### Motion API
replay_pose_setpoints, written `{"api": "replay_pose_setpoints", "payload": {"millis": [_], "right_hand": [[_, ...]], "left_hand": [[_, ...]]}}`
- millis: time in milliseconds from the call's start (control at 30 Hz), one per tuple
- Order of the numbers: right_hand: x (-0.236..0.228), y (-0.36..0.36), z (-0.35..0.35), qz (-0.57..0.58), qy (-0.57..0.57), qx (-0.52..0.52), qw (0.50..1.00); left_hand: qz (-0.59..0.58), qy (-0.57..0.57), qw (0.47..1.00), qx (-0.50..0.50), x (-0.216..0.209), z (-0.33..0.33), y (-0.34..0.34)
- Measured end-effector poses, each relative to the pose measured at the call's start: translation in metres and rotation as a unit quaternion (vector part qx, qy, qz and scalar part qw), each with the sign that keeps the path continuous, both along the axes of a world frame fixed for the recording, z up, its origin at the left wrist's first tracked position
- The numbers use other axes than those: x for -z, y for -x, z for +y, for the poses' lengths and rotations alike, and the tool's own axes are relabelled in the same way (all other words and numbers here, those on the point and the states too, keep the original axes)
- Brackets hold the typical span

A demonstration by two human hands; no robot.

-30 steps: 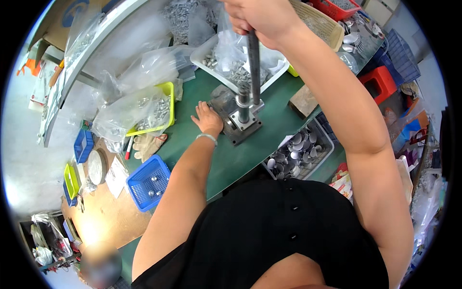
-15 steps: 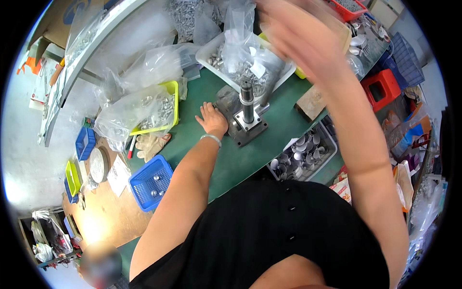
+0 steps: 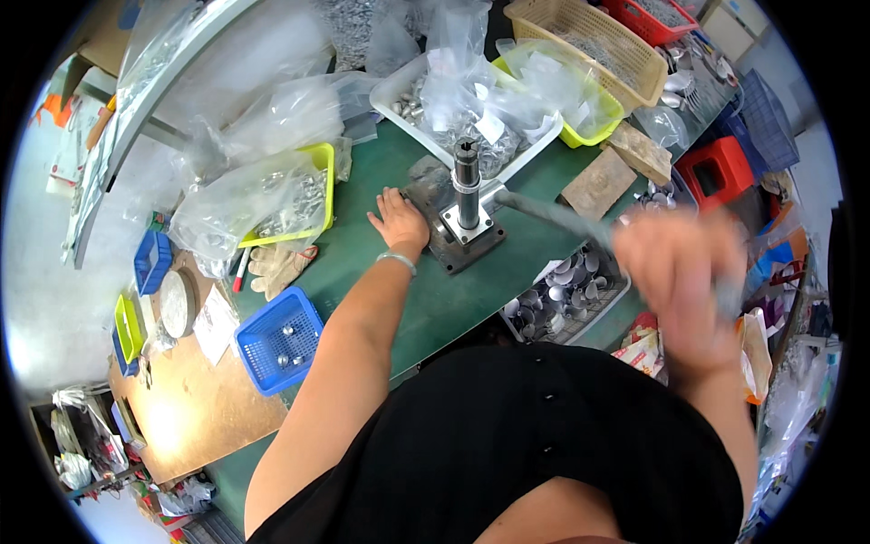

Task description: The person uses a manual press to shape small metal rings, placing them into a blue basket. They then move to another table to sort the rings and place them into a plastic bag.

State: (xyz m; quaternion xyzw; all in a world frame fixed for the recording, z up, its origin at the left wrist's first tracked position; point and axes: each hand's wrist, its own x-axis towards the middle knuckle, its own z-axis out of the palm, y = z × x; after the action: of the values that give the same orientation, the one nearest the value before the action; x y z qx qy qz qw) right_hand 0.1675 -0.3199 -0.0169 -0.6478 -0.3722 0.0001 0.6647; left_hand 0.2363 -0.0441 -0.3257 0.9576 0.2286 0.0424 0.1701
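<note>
Hand press (image 3: pixel 467 195) stands upright on the green surface (image 3: pixel 426 304), its lever (image 3: pixel 553 215) slanting out toward the right. Right hand (image 3: pixel 675 281), blurred, is curled closed around the lever's outer end; left hand (image 3: pixel 399 222) lies palm down, open with fingers spread and holding nothing, just left of the press base, contact with the base unclear. White tray (image 3: pixel 396 102) of metal parts sits behind the press; blue basket (image 3: pixel 279 342) with a few small shiny pieces lies left of the left forearm.

Shiny metal press column (image 3: pixel 467 188), blue plastic basket (image 3: pixel 261 374)
</note>
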Motion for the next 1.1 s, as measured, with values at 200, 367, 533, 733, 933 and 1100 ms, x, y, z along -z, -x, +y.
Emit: {"api": "replay_pose_setpoints", "payload": {"millis": [200,367,533,733,933,1100], "right_hand": [[-0.036,-0.205,0.151,0.173,0.102,0.066,0.977],[-0.027,-0.200,0.177,0.150,0.088,0.068,0.982],[-0.042,-0.140,0.105,0.139,-0.093,-0.027,0.986],[-0.027,-0.130,0.089,0.111,-0.093,-0.022,0.989],[-0.047,-0.188,0.160,0.191,0.012,0.069,0.979],[-0.032,-0.203,0.165,0.180,0.063,0.100,0.976]], "left_hand": [[-0.025,-0.019,0.999,0.009,0.006,-0.003,-0.003],[-0.046,-0.013,0.999,-0.011,0.010,0.002,0.003],[-0.046,-0.033,0.998,0.001,0.008,0.001,0.001],[-0.045,-0.023,0.999,0.004,-0.012,-0.005,0.007],[-0.049,-0.007,0.999,-0.010,0.007,0.001,-0.013],[-0.034,-0.016,0.999,0.010,0.006,-0.004,-0.002]]}}
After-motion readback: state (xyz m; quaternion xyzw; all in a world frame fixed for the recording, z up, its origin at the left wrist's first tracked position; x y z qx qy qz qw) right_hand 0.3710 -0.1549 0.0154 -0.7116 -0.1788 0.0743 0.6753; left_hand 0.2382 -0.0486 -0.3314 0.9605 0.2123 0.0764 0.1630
